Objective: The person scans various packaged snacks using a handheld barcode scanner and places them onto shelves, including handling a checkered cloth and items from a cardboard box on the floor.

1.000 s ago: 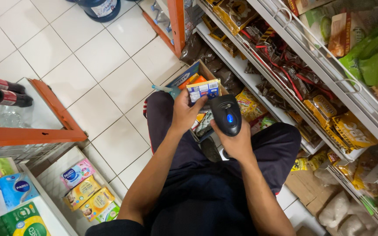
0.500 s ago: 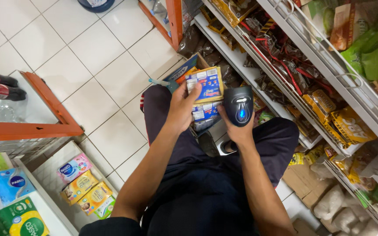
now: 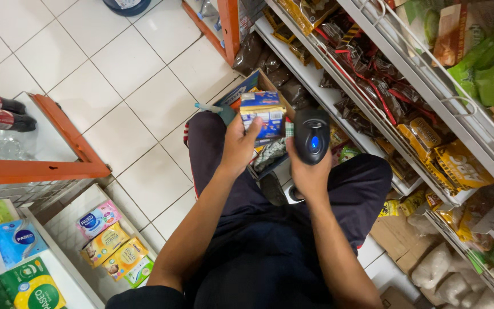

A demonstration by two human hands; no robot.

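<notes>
Over the lap, frame centre: both hands raised.
Left hand (image 3: pixel 236 150): fingers curled around blue-and-yellow packet (image 3: pixel 262 116), held upright.
Right hand (image 3: pixel 309 173): wrapped on black handheld scanner (image 3: pixel 311 136), at 3 o'clock of packet, just beside.
Shelf (image 3: pixel 338 109): snack bags, 1 o'clock.

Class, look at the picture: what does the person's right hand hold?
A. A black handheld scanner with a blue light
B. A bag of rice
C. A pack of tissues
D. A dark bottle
A: the right hand grips a black scanner with a blue light, held beside the small blue box that the left hand holds up.
</notes>
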